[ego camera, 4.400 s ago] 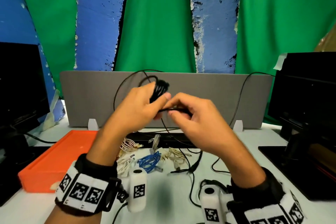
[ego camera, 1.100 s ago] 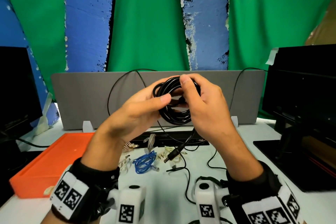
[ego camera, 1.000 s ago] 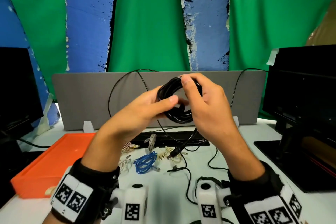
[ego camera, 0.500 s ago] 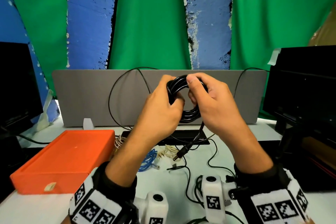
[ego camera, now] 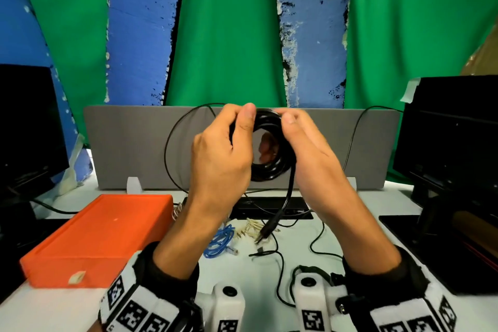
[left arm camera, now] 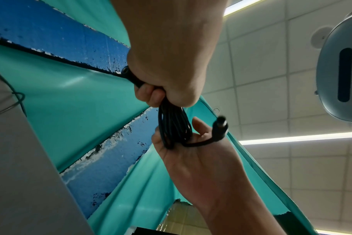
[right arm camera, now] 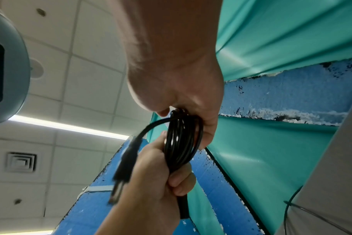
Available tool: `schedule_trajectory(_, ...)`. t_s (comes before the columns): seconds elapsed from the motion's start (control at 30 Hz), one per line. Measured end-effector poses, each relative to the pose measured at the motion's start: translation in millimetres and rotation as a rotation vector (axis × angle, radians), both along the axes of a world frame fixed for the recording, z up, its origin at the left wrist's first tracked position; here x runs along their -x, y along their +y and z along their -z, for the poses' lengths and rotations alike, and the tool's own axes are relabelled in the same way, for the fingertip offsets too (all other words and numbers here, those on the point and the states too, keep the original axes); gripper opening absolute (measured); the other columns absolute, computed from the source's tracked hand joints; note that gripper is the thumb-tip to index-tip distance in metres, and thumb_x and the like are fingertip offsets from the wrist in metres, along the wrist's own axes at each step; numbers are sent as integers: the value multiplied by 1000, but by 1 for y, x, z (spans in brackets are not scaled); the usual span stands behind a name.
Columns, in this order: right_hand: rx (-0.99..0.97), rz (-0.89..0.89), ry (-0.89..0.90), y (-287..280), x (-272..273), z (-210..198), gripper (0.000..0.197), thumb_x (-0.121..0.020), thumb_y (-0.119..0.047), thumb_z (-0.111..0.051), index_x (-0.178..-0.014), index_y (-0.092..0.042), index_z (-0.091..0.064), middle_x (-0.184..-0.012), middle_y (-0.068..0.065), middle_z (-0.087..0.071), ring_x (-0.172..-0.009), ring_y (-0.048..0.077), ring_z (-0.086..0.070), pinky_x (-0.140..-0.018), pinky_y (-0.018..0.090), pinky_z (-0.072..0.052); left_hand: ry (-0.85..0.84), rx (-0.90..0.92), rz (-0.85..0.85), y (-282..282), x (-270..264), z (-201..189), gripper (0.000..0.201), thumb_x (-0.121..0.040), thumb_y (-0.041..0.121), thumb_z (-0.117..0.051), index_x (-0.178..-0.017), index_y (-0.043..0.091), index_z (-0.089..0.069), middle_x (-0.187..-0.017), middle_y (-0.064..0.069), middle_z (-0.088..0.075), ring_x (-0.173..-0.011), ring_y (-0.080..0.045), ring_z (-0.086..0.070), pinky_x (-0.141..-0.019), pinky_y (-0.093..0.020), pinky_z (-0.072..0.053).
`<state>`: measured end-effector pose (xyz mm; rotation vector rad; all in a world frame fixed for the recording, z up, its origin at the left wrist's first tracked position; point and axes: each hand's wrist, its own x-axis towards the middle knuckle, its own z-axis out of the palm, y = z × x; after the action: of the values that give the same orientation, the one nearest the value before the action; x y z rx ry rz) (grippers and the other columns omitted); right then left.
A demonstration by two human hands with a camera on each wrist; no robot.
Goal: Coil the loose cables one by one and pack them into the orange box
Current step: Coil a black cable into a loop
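Pretty much wound up at this point: the black cable (ego camera: 272,159) is gathered into a ring, held up at centre frame in the head view, with only a short tail and its plug (ego camera: 265,232) dangling below. Packing hasn't been started, judging by the orange box (ego camera: 94,234) at lower left, which looks shut. A blue cable (ego camera: 219,241) and some beige ones (ego camera: 252,229) are left loose at lower centre. The coil is clenched on one side by the left hand (ego camera: 219,159), fingers wrapped round the strands, and gripped on the other by the right hand (ego camera: 310,153), thumb on top.
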<state>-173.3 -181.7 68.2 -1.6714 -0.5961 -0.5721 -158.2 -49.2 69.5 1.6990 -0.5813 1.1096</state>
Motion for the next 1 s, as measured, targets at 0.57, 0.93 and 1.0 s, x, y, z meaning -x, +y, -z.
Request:
schedule_trajectory(0.57, -381, -127, 152, -9, -23, 3, 15, -95, -17, -62, -87, -11, -73, -72, 2, -70, -61, 11, -63, -59, 22, -54, 103, 87, 226, 10, 2, -9, 43, -106, 36, -38, -79, 9, -56, -58, 1, -56, -54, -9, -48, -54, -25, -39)
schedule_trajectory(0.93, -637, -668, 595, 8, -10, 2, 59, -92, -60, -46, -86, -8, -74, -67, 4, -67, -82, 24, -63, -102, 45, -39, -51, -12, -83, 8, -2, -2, 37, -106, 35, -39, -77, 16, -49, -61, 7, -46, -58, -12, -44, -53, -29, -35)
schedule_trajectory(1.0, -610, -628, 537, 9, -10, 4, 44, -82, -57, -60, -89, -14, -70, -69, -1, -61, -73, 17, -62, -95, 42, -40, -62, -32, -142, 7, -5, 0, 35, -106, 34, -40, -76, 16, -48, -60, 9, -44, -56, -10, -43, -52, -23, -31)
